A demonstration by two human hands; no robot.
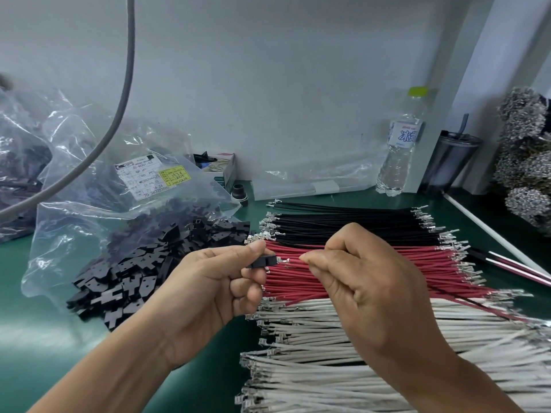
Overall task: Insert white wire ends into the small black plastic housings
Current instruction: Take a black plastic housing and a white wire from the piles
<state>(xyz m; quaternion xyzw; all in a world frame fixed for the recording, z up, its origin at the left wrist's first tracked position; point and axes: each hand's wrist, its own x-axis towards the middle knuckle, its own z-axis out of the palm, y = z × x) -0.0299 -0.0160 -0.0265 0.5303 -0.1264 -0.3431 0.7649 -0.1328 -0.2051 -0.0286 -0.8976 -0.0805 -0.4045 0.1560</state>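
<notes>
Head view: left hand pinches the black housing; right hand pinches a wire, colour hidden; align its terminal, at 3 o'clock of the housing; push straight.

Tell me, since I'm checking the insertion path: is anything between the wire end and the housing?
Nothing visible. The right hand pinches a wire whose metal terminal sits just beside the small black housing held by the left hand.
</notes>
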